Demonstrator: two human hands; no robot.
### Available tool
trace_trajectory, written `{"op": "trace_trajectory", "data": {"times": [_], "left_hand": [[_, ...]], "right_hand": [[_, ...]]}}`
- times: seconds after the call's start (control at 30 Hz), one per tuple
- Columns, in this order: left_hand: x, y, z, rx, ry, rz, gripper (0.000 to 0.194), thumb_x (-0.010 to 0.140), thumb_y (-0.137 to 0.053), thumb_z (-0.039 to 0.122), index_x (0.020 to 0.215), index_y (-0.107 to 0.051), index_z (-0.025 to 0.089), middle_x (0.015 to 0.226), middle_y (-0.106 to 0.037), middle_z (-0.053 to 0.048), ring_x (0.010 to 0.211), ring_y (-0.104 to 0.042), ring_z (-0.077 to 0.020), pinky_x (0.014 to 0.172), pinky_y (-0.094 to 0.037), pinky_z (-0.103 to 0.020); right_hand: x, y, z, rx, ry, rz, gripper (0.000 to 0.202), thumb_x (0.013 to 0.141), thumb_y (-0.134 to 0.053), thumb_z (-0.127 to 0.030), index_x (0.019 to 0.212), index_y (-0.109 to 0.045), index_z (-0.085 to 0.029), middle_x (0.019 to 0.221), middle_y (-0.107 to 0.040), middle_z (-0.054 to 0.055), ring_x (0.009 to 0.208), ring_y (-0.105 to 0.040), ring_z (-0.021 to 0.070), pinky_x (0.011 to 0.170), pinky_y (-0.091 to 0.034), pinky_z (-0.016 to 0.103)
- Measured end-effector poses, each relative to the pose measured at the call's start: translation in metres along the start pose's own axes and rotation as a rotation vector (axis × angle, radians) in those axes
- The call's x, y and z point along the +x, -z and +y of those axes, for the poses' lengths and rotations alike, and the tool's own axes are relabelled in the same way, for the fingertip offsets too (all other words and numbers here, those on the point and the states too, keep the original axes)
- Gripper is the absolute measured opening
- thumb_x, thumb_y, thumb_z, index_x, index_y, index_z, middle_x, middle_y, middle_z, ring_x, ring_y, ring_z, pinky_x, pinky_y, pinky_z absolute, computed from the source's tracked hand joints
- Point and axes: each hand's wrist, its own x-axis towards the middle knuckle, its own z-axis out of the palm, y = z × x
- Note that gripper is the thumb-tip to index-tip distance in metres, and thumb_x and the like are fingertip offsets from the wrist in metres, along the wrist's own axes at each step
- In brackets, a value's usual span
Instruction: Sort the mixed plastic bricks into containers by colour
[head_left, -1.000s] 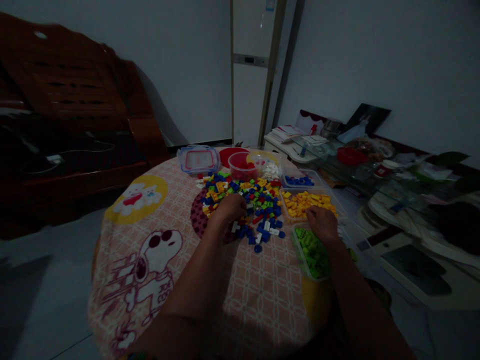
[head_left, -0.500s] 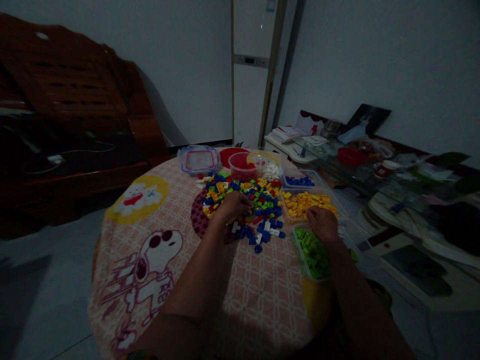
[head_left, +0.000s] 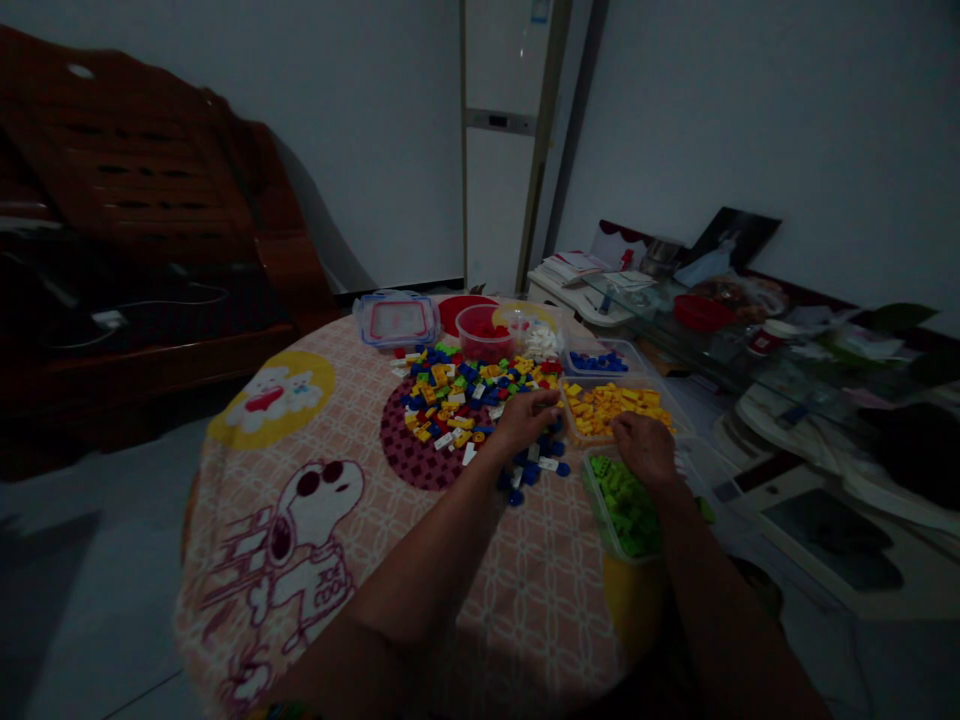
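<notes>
Over the right side of a mixed pile of toy building bricks (head_left: 450, 385) is my left hand (head_left: 527, 420). Its fingers reach out to the right, a little apart, and I see nothing held in them. My right hand (head_left: 646, 448) has curled fingers, at the near edge of a clear box of yellow bricks (head_left: 611, 405). Whatever those fingers hold is hidden. Just below that hand stands a clear box of green bricks (head_left: 622, 505), partly covered by my forearm. Blue and white bricks (head_left: 534, 465) lie loose near my left hand.
Behind the pile stand a clear tub with red bricks (head_left: 484, 335), white bricks (head_left: 538, 338), a box of blue bricks (head_left: 600, 360) and a blue-rimmed lid (head_left: 396, 322). A patterned cloth (head_left: 525, 590) covers the round table. A cluttered glass table (head_left: 660, 310) is at the right.
My left hand has moved right across the pile, toward the yellow-brick box, and its fingers now stretch out more. My right hand has stayed nearly in place.
</notes>
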Motion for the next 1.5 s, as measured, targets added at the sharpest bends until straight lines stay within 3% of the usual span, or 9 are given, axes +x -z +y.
{"op": "trace_trajectory", "data": {"times": [0.27,0.47,0.7,0.93,1.17,1.27,1.37,1.43,1.5], "left_hand": [[0.006,0.031,-0.008,0.121,-0.032,-0.009,0.035,0.084,-0.062,0.022,0.116,-0.073,0.013,0.115,-0.076,-0.010,0.104,-0.071,-0.0228,0.094,-0.055,-0.037],[-0.001,0.018,0.003,0.564,-0.144,-0.124,0.025,0.085,-0.060,0.016,0.103,-0.077,0.018,0.109,-0.076,-0.008,0.104,-0.069,-0.0211,0.098,-0.051,-0.034],[-0.007,0.005,0.006,0.825,-0.270,-0.298,0.023,0.084,-0.056,0.010,0.082,-0.077,0.016,0.095,-0.075,-0.010,0.096,-0.067,-0.0215,0.097,-0.048,-0.033],[-0.005,0.008,0.005,0.847,-0.228,-0.219,0.026,0.085,-0.053,0.011,0.086,-0.078,0.018,0.096,-0.075,-0.010,0.098,-0.069,-0.0235,0.100,-0.048,-0.036],[-0.003,0.014,0.008,0.711,-0.197,-0.008,0.037,0.088,-0.057,0.015,0.121,-0.072,0.019,0.137,-0.064,-0.013,0.130,-0.059,-0.0270,0.114,-0.044,-0.044],[-0.006,0.006,0.007,0.577,-0.314,-0.076,0.043,0.090,-0.058,0.021,0.132,-0.066,0.022,0.146,-0.058,-0.012,0.137,-0.053,-0.0261,0.116,-0.042,-0.045],[-0.007,0.001,0.007,0.542,-0.339,-0.152,0.039,0.089,-0.060,0.023,0.126,-0.070,0.023,0.147,-0.057,-0.011,0.139,-0.051,-0.0265,0.115,-0.043,-0.044],[-0.005,0.008,0.008,0.579,-0.277,-0.105,0.035,0.088,-0.060,0.021,0.120,-0.072,0.022,0.145,-0.059,-0.011,0.137,-0.053,-0.0269,0.114,-0.043,-0.043],[-0.002,0.028,0.010,0.644,-0.195,0.029,0.035,0.088,-0.059,0.020,0.121,-0.071,0.020,0.142,-0.061,-0.012,0.134,-0.055,-0.0265,0.115,-0.041,-0.043]], "right_hand": [[0.002,-0.005,0.003,-0.008,-0.001,-0.009,0.035,0.098,-0.044,-0.032,0.096,-0.076,-0.019,0.093,-0.077,0.010,0.085,-0.067,0.0204,0.069,-0.036,0.028],[0.002,-0.006,0.003,-0.011,0.000,-0.002,0.034,0.098,-0.044,-0.032,0.096,-0.076,-0.019,0.093,-0.077,0.010,0.086,-0.067,0.0207,0.069,-0.036,0.028],[0.000,-0.001,0.002,-0.004,0.004,-0.005,0.034,0.098,-0.045,-0.032,0.094,-0.076,-0.019,0.093,-0.077,0.010,0.084,-0.067,0.0198,0.068,-0.036,0.027],[0.000,0.001,0.000,0.002,0.003,-0.014,0.033,0.098,-0.045,-0.030,0.096,-0.076,-0.018,0.095,-0.077,0.010,0.086,-0.067,0.0200,0.070,-0.037,0.027],[0.000,0.001,0.000,-0.014,-0.003,-0.019,0.033,0.098,-0.045,-0.029,0.096,-0.076,-0.018,0.095,-0.077,0.010,0.087,-0.068,0.0202,0.071,-0.037,0.028],[0.001,-0.001,0.001,-0.009,0.007,-0.015,0.033,0.098,-0.045,-0.030,0.097,-0.076,-0.019,0.094,-0.077,0.010,0.087,-0.067,0.0203,0.071,-0.037,0.028],[0.002,-0.003,0.003,-0.008,0.002,-0.018,0.033,0.098,-0.045,-0.031,0.097,-0.076,-0.019,0.095,-0.077,0.010,0.086,-0.067,0.0204,0.070,-0.037,0.028],[0.002,-0.003,0.003,-0.012,0.003,-0.017,0.033,0.098,-0.046,-0.030,0.097,-0.076,-0.019,0.095,-0.077,0.010,0.087,-0.068,0.0207,0.070,-0.037,0.028],[0.002,-0.003,0.003,-0.015,0.006,-0.018,0.032,0.098,-0.046,-0.030,0.096,-0.076,-0.019,0.095,-0.077,0.010,0.087,-0.068,0.0207,0.070,-0.037,0.028]]}}
